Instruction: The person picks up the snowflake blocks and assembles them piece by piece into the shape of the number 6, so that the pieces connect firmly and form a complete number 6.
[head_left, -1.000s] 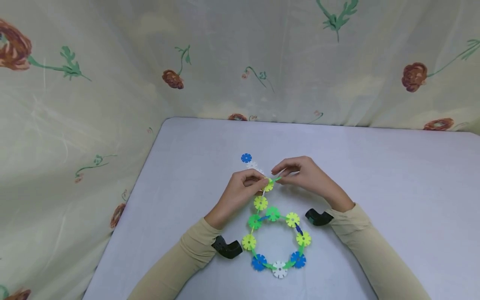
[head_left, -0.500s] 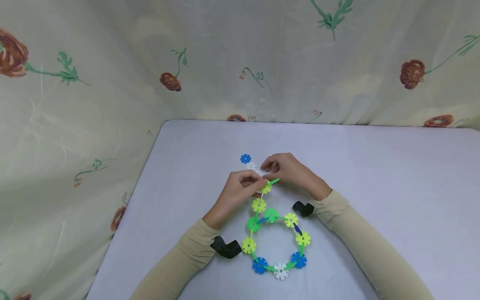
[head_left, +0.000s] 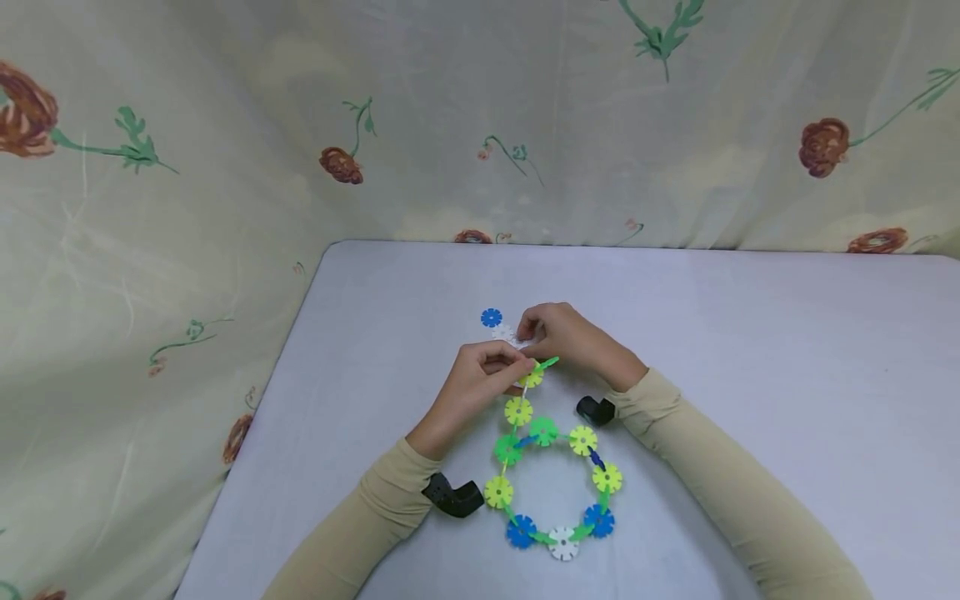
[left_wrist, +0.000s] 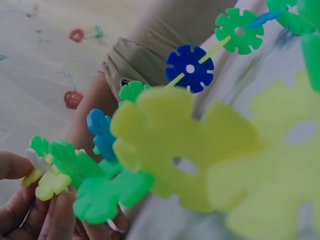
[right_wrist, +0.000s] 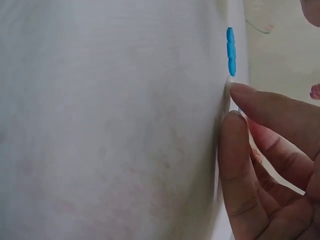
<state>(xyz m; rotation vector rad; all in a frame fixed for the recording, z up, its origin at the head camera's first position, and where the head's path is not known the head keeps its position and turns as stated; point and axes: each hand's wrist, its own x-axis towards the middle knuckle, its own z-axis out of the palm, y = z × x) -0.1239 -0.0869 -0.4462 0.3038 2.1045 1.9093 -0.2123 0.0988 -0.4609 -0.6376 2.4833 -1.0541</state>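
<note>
My left hand pinches a yellow notched snowflake disc at the top end of a linked chain. Slotted into that disc, a green disc stands edge-on. Below, the chain of snowflake discs closes into a ring, with a white disc nearest me. My right hand is down at the loose pieces beyond the left hand. In the right wrist view its thumb and index finger pinch the thin edge of a white disc. A blue disc lies flat just past the fingertips.
All this lies on a white-covered table. Loose at the back are a blue disc and white discs, partly hidden by the hands. A flower-printed cloth hangs behind the table and on its left.
My right hand has moved left and away from the chain's green disc to the loose white discs, its fingers closing there. The left hand keeps its pinch on the yellow disc.
</note>
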